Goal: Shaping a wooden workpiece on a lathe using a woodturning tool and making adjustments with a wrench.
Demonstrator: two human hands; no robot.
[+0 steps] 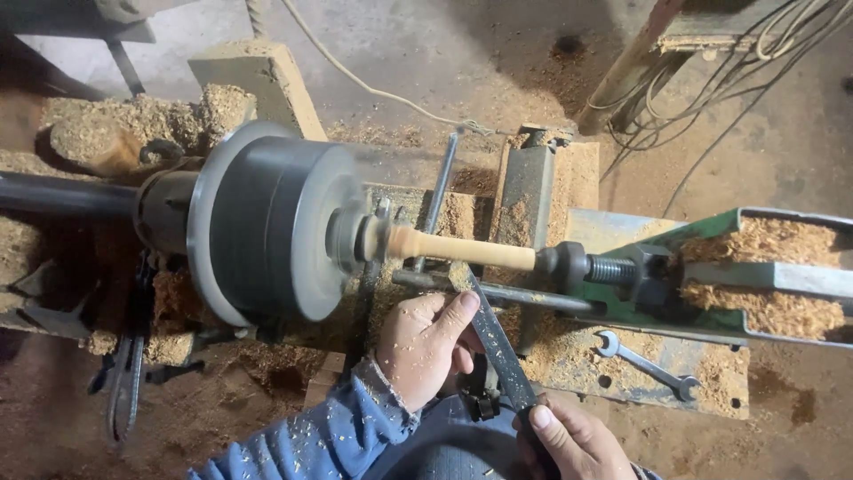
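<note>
your left hand [425, 345] pins the chisel [499, 351] down, your right hand [573, 440] grips its handle (cut off below); its tip meets the blurred spindle [462, 249].

Sawdust-strewn concrete floor [462, 62], loose cables [711, 98], dim light.
</note>
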